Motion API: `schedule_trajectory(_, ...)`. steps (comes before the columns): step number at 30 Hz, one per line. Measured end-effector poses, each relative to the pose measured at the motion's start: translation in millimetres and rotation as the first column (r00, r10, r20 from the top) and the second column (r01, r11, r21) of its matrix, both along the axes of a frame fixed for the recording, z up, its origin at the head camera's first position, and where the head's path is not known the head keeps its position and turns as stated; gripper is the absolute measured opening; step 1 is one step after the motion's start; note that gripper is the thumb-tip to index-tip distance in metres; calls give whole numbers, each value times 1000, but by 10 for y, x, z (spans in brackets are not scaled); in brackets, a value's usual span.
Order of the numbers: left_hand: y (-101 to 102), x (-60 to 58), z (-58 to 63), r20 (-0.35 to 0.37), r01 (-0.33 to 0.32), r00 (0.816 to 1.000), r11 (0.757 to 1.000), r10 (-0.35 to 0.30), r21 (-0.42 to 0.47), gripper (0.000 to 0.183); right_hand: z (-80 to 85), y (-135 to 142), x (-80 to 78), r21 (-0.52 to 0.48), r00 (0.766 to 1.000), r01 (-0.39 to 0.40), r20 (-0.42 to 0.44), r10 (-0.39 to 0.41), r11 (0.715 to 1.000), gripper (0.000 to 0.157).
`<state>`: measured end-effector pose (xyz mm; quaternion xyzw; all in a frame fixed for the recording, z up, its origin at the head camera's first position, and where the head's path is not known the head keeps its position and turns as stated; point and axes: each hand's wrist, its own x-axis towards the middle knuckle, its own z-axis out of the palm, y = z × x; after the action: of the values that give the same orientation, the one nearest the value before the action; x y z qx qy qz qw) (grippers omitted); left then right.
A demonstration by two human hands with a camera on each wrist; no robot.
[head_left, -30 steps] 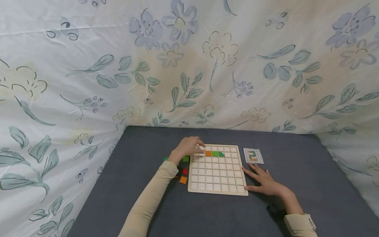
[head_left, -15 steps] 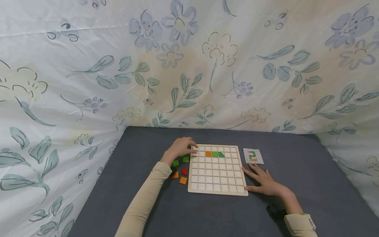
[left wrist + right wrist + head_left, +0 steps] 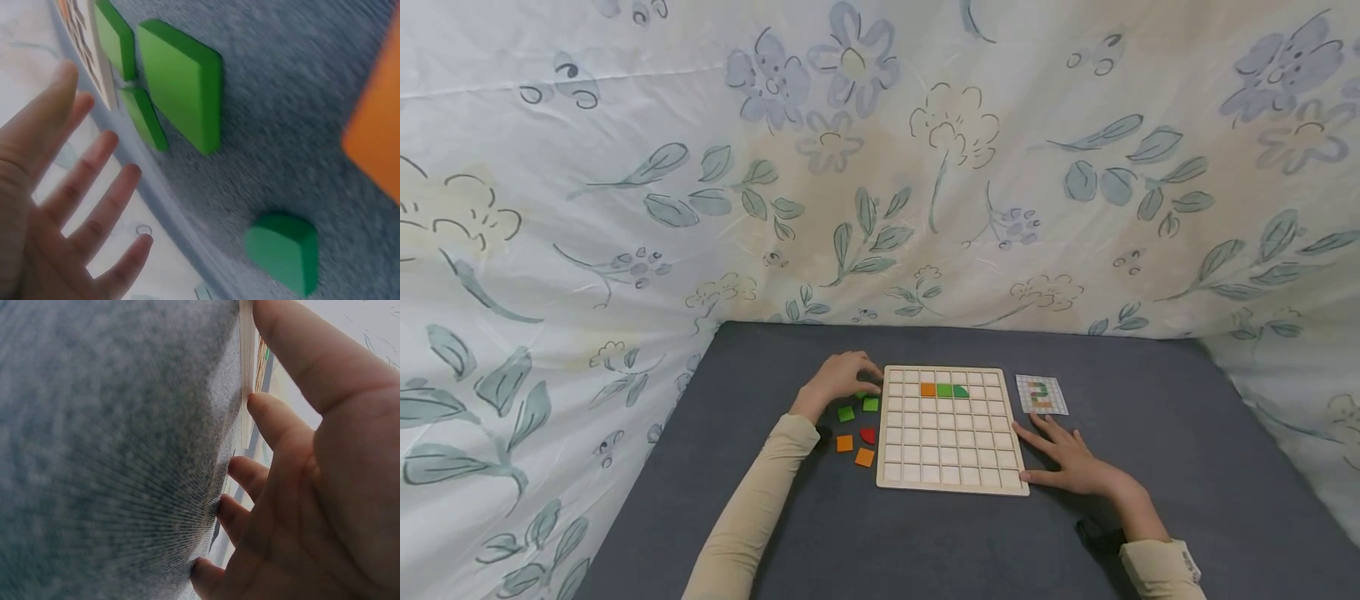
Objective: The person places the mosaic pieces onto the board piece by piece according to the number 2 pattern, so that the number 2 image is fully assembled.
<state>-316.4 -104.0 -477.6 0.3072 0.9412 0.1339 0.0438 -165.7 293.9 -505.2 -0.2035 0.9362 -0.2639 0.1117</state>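
Note:
My left hand hovers past the left edge of a wooden grid board, over loose green tiles. In the left wrist view its fingers are loosely extended, with nothing between them. Thumb and fingertips of my right hand touch the board's right edge, fingers spread. In one upper row of the board lie an orange square tile, a green square tile and a dark green rounded tile, side by side.
Left of the board lie a red rounded tile and two orange tiles. A dark green rounded piece shows in the left wrist view. A small pattern card lies right of the board. Floral cloth hangs behind the table.
My left hand has moved left off the board, to the loose green tiles, uncovering more of the board and the orange tiles. My right hand and the board have stayed put.

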Motion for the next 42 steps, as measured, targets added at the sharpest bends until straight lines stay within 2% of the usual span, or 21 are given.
schedule_trajectory(13,-184,5,53,42,-29,999,999,31,-36,32,16,-12,11,-7,1000,-1,3,1,1000,77)
schedule_trajectory(23,-270,-18,26,56,-31,998,996,36,-88,32,11,-20,14,-3,1000,-1,-3,1,1000,77)
schedule_trajectory(34,-338,-50,0,85,10,996,999,-7,-41,31,19,-11,9,10,1000,7,3,-7,1000,78)
schedule_trajectory(42,-351,-69,-35,95,1,995,1000,2,-29,30,-9,1,-4,4,1000,1,-3,-1,1000,77)
